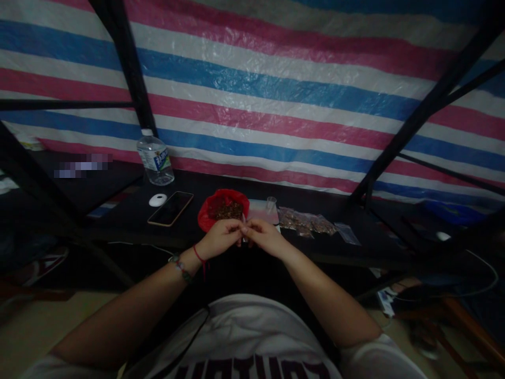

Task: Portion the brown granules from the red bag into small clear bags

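Observation:
My left hand (219,235) and my right hand (269,238) meet at the table's front edge. The fingers of both pinch a small clear plastic bag (245,240), mostly hidden behind them. Just beyond lies an open red plastic bag (204,211) holding small brown pieces (229,210). Right of it, a small clear cup (271,203) stands on a pale flat object (258,207), partly covered by my right hand. Farther right are several clear bags of brown pieces (305,223), with a flat clear bag (347,233) at the end.
A large clear plastic bottle (155,160), a phone (171,209) and a white rounded object (158,200) are on the left of the black table (118,221). Dark metal posts (132,79) flank the table. Behind hangs a striped plastic sheet (256,105).

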A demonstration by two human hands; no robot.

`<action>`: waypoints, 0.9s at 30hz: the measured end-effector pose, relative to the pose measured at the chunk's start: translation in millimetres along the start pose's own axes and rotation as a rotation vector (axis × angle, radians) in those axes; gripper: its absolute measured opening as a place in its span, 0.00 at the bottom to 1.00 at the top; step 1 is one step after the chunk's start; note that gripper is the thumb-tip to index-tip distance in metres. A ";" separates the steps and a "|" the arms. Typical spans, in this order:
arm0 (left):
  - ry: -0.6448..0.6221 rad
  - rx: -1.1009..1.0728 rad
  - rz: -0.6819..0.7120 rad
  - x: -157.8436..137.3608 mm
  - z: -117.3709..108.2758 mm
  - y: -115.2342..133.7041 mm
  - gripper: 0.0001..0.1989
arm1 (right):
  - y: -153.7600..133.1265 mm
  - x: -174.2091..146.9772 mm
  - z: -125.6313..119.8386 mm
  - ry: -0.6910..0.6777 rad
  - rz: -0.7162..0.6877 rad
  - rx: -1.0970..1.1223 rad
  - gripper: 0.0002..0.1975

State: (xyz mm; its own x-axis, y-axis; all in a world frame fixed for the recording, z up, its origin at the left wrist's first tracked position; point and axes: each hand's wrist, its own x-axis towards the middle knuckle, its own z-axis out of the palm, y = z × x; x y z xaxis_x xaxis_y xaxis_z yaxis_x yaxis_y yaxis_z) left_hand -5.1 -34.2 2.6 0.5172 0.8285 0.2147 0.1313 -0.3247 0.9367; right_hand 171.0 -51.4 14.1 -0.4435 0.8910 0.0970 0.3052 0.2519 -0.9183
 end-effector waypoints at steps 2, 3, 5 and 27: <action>-0.025 -0.022 0.018 -0.4 3.1 -3.4 0.15 | 2.8 -0.2 5.8 0.009 -0.026 -0.049 0.17; -0.029 -0.032 0.019 -0.4 4.1 -4.3 0.15 | 4.0 -0.1 7.0 0.018 -0.045 -0.093 0.16; -0.030 -0.045 0.004 -0.3 5.0 -4.5 0.16 | 5.6 -0.2 6.4 0.030 -0.066 -0.177 0.16; -0.107 0.319 0.135 -8.5 10.6 4.8 0.14 | 4.0 1.0 -14.1 -0.076 -0.089 -0.264 0.15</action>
State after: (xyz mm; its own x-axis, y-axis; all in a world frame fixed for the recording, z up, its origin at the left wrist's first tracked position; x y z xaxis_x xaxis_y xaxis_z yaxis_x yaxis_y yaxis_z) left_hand 0.1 -47.7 2.3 0.6312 0.7214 0.2849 0.3041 -0.5681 0.7647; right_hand 183.7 -44.2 16.0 -0.5373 0.8327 0.1342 0.4668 0.4261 -0.7750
